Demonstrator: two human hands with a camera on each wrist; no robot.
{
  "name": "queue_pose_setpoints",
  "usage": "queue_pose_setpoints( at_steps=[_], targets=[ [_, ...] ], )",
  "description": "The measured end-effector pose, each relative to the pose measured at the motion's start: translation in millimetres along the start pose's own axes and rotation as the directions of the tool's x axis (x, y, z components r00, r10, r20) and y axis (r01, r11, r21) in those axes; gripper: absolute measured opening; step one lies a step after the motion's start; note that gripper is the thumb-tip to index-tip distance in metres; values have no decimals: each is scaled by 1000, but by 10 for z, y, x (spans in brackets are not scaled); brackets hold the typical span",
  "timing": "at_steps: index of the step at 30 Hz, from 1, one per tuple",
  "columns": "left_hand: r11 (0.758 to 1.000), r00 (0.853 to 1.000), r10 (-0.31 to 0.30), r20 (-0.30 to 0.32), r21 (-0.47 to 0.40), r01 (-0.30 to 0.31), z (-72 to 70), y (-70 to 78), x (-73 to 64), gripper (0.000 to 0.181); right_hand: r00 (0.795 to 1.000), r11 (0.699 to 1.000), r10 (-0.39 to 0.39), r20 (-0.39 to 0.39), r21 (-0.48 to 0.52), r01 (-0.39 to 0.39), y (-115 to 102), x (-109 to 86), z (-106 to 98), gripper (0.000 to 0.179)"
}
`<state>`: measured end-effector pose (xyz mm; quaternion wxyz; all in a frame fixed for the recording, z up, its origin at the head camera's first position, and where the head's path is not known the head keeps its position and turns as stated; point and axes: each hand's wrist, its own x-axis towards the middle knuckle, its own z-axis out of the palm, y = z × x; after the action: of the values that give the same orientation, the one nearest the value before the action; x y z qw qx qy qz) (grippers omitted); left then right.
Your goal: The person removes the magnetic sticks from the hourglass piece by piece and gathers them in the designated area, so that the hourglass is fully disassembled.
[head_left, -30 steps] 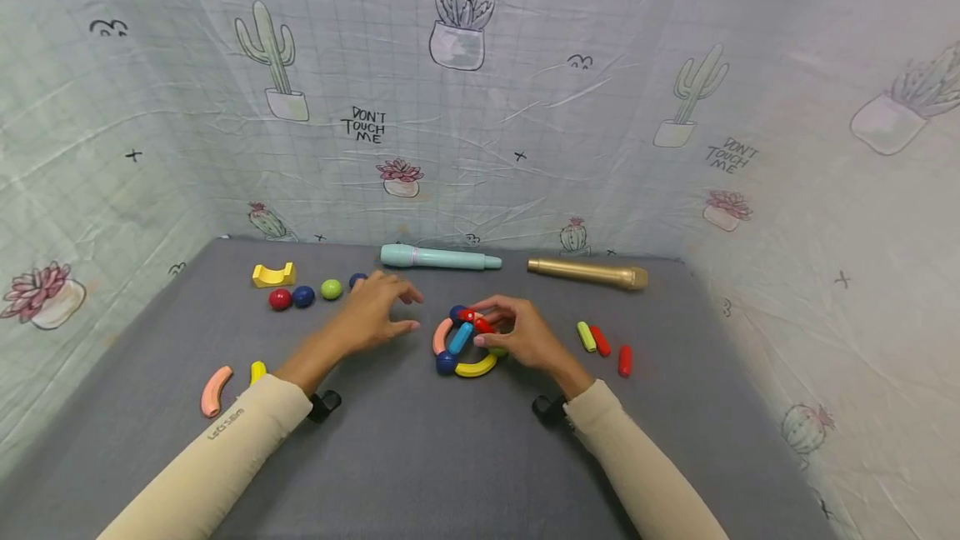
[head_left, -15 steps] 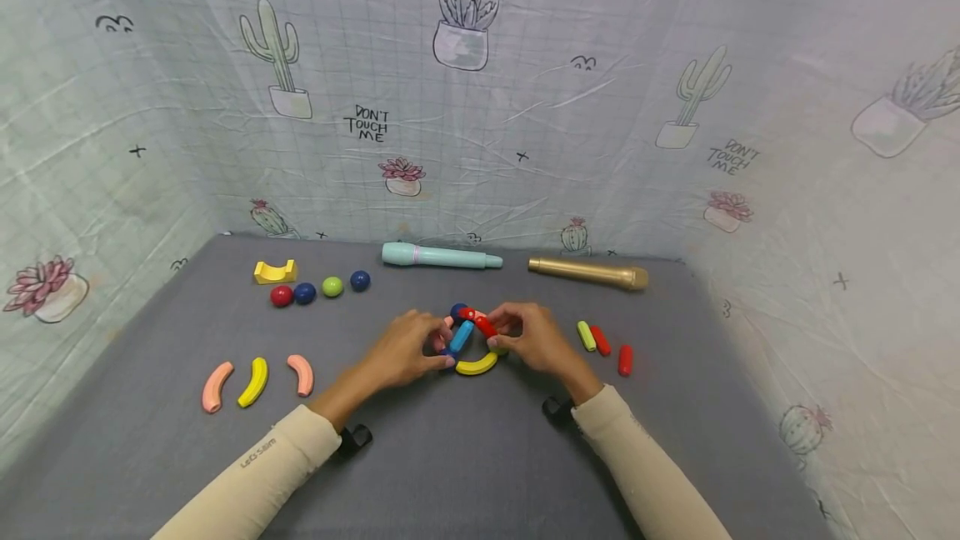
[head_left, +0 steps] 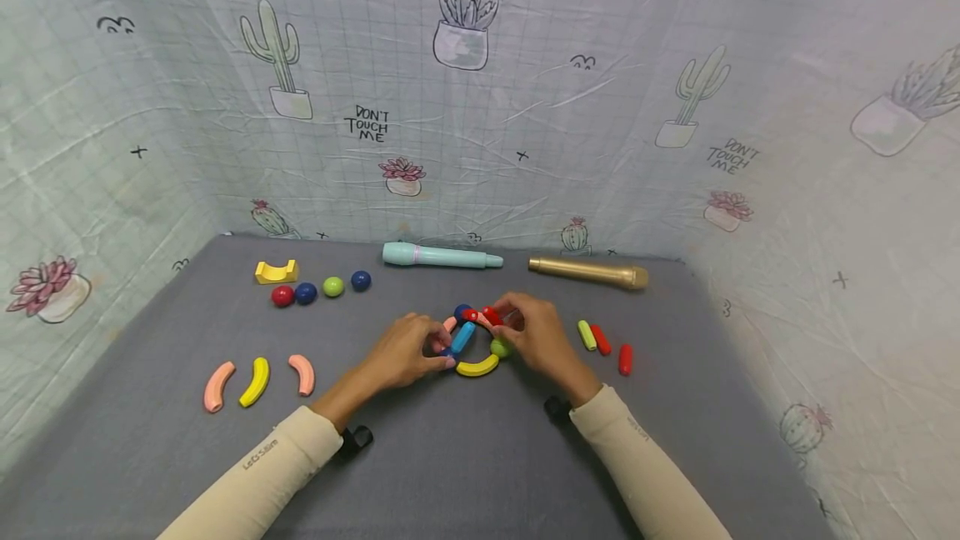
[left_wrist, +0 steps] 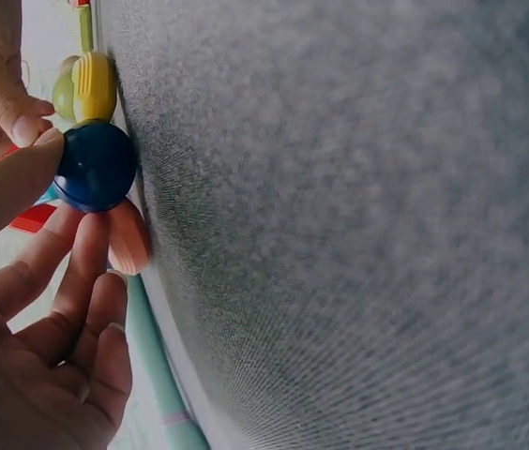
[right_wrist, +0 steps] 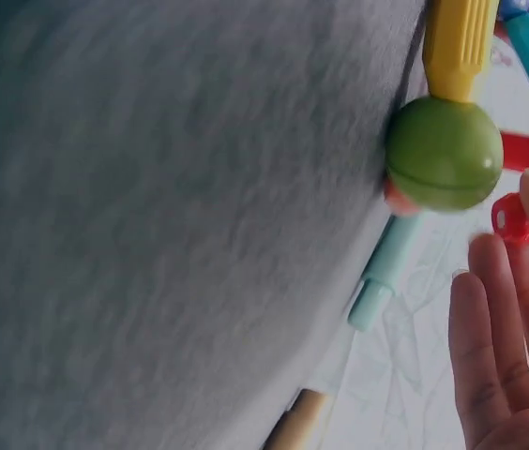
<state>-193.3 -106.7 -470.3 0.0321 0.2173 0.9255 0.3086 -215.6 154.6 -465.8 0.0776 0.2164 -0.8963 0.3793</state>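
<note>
A ring of toy building pieces lies mid-table, with a yellow curved piece (head_left: 477, 367), a green ball (head_left: 500, 347) and a pink curved piece (head_left: 449, 324). Thumb and fingers of my left hand (head_left: 408, 350) pinch the dark blue ball (left_wrist: 98, 167) at the ring's near left corner. From that ball a light blue stick (head_left: 462, 338) slants up toward another red stick (head_left: 470, 315). My right hand (head_left: 534, 336) pinches a red stick (right_wrist: 516, 220) between thumb and fingers, its end apart from the green ball in the right wrist view.
Loose balls, including a red one (head_left: 282, 296), lie at the back left by a yellow block (head_left: 276, 272). Loose curved pieces (head_left: 255, 382) lie at the left, short sticks (head_left: 626, 359) at the right. A teal microphone (head_left: 442, 257) and gold microphone (head_left: 587, 272) lie behind.
My left hand has come from the back left to the ring and now pinches its near blue ball. My right hand has shifted the red stick's near end up from the green ball.
</note>
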Motion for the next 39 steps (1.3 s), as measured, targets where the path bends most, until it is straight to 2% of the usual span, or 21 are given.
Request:
queue_pose_setpoints(
  at_steps=[4, 10, 16, 19, 25, 31, 33, 35, 39],
  targets=[
    [1000, 1000, 4, 4, 4, -4, -1, 17, -5, 23, 999, 999, 44, -30, -14, -44, 94, -48, -109, 29],
    [1000, 1000, 4, -5, 16, -4, 19, -8, -10, 24, 988, 986, 148, -49, -64, -151, 288, -192, -397, 30],
    [1000, 1000, -1, 2, 14, 1, 23, -20, -9, 24, 979, 972, 189, -74, -126, -197, 513, -352, -619, 28],
    [1000, 1000, -4, 9, 11, 4, 22, -16, -7, 25, 973, 957, 222, -60, -180, -229, 572, -430, -693, 28],
    [1000, 1000, 0, 8, 5, 0, 25, -20, 1, 24, 968, 923, 251, -23, -295, -246, 639, -524, -756, 32],
    [1000, 1000, -4, 14, 7, 3, 23, -29, 5, 23, 947, 870, 316, -62, -379, -315, 677, -543, -766, 33],
    [1000, 1000, -6, 16, 1, 6, 18, -22, 4, 23, 947, 863, 311, -84, -393, -319, 655, -530, -765, 35],
    [1000, 1000, -9, 16, -1, 9, 12, -16, 3, 23, 955, 871, 276, -105, -392, -295, 610, -500, -740, 36],
    [1000, 1000, -8, 9, 5, 8, 10, -11, 1, 23, 984, 925, 129, -123, -342, -164, 452, -382, -618, 34]
  ],
)
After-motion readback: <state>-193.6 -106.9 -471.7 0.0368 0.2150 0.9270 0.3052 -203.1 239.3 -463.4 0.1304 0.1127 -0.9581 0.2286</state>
